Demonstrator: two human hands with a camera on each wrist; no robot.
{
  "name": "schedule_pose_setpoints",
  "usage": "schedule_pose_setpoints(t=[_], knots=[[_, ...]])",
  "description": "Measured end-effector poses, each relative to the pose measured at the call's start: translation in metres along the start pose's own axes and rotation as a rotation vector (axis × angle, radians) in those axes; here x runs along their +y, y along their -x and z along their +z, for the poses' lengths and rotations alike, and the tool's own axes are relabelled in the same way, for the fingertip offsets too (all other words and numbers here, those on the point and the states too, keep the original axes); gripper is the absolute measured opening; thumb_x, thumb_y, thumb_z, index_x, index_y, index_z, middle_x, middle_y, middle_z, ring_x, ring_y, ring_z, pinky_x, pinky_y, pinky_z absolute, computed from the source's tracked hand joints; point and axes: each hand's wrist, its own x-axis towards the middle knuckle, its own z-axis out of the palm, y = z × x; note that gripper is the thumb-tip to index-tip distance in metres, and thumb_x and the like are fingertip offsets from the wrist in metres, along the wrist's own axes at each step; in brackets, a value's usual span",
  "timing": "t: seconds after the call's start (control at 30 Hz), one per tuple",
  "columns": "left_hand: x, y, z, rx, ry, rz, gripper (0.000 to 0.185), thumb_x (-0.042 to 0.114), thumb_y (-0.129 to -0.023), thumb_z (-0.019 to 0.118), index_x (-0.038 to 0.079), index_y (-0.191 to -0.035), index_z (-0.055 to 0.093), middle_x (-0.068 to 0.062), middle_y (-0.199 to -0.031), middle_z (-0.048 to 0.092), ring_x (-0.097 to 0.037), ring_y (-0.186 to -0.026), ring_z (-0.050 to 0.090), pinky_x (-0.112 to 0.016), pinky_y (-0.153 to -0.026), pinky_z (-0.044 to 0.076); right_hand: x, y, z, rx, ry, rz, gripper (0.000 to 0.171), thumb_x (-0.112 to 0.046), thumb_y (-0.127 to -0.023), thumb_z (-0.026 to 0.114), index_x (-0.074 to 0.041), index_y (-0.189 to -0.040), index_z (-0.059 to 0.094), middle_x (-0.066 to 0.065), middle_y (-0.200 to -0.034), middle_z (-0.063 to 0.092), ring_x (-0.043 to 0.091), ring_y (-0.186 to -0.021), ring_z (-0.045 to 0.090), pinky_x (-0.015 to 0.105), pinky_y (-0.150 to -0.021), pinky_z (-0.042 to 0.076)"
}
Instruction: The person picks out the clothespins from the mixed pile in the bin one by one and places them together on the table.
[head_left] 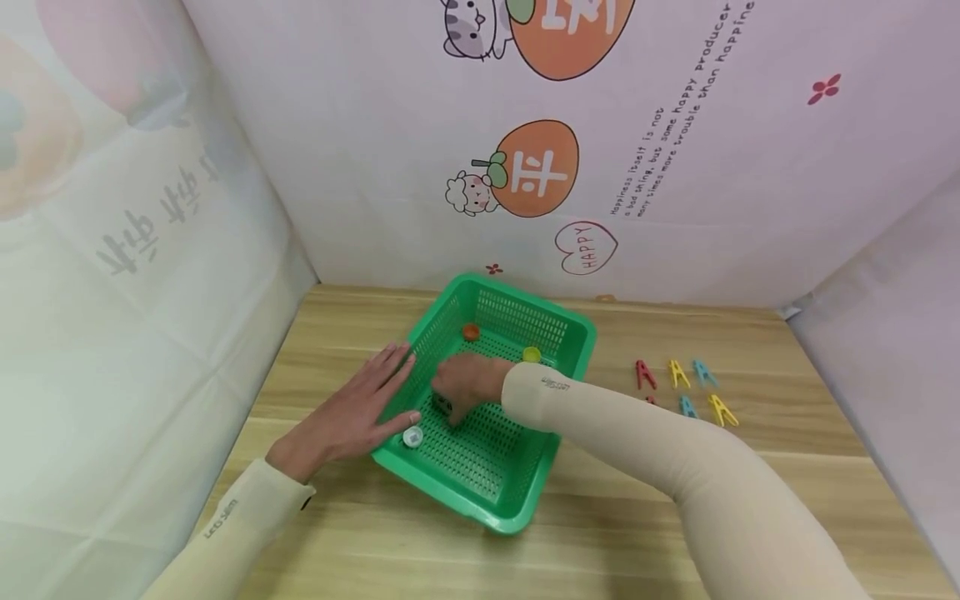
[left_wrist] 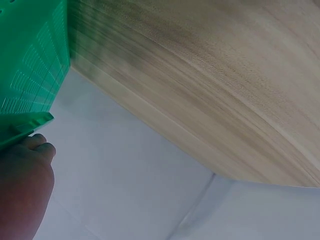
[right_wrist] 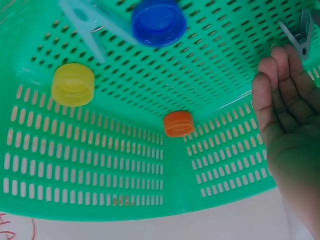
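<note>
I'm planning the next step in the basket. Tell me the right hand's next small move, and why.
Probably close the right hand on the grey peg. The palm shows empty, the peg lies right at its fingertips on the floor of the green basket, and the left hand lies flat against the basket's rim, seemingly steadying it.

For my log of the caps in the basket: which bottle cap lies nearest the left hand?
The white bottle cap, in the green basket's near-left corner, just beside the left hand's thumb; the orange and yellow caps lie toward the far wall.
</note>
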Motion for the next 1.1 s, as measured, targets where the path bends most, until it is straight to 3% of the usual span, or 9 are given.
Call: schedule_pose_setpoints(t=[0.1,0.27,0.57,0.77,0.9,1.1], knots=[[0.0,-0.001,-0.001,0.007,-0.009,0.003,0.088,0.055,-0.112,0.053,0.006,-0.175,0.016,-0.011,-0.185,0.006,-0.038,-0.172,0.006,-0.06,-0.138,0.017,0.004,0.003,0.0,-0.02,-0.005,0.029,0.043,-0.05,-0.095,0.082,-0.017,-0.122,0.074,-0.003,-0.112,0.073,0.012,-0.098,0.066,0.031,-0.092,0.06],[0.0,-0.002,-0.003,-0.011,-0.008,-0.013,0.089,0.056,-0.112,0.053,0.008,-0.175,0.014,-0.008,-0.186,0.003,-0.034,-0.172,0.004,-0.057,-0.139,0.015,0.008,0.005,0.0,-0.031,-0.013,0.042,0.039,-0.048,-0.096,0.081,-0.018,-0.118,0.073,-0.003,-0.11,0.071,0.012,-0.093,0.062,0.029,-0.085,0.058],[0.002,-0.004,-0.001,0.0,-0.003,0.0,0.088,0.054,-0.112,0.054,0.006,-0.175,0.015,-0.01,-0.185,0.004,-0.036,-0.172,0.005,-0.058,-0.139,0.015,0.013,0.011,-0.005,-0.014,-0.051,0.029,0.033,-0.041,-0.096,0.082,-0.017,-0.116,0.073,-0.003,-0.106,0.072,0.012,-0.09,0.064,0.03,-0.083,0.059],[0.003,-0.005,-0.003,0.0,-0.009,-0.001,0.088,0.054,-0.112,0.054,0.006,-0.175,0.015,-0.011,-0.185,0.005,-0.038,-0.172,0.005,-0.059,-0.138,0.016,0.029,0.029,-0.01,0.038,-0.06,0.041,0.028,-0.043,-0.097,0.081,-0.018,-0.093,0.07,-0.006,-0.087,0.069,0.008,-0.072,0.059,0.027,-0.07,0.055],[0.003,-0.005,-0.002,0.018,-0.014,0.005,0.089,0.054,-0.111,0.054,0.005,-0.175,0.016,-0.012,-0.185,0.006,-0.038,-0.172,0.006,-0.06,-0.138,0.017,0.041,0.046,-0.014,0.064,-0.093,0.065,0.036,-0.04,-0.096,0.081,-0.019,-0.075,0.061,-0.007,-0.07,0.062,0.005,-0.059,0.052,0.023,-0.059,0.048],[0.002,0.0,0.003,0.017,-0.01,-0.004,0.09,0.054,-0.11,0.056,0.005,-0.175,0.017,-0.011,-0.185,0.005,-0.038,-0.172,0.006,-0.06,-0.137,0.018,0.054,0.073,-0.013,0.154,-0.11,0.045,0.03,-0.035,-0.097,0.076,-0.02,-0.077,0.059,-0.008,-0.074,0.06,0.005,-0.064,0.05,0.023,-0.063,0.047]])
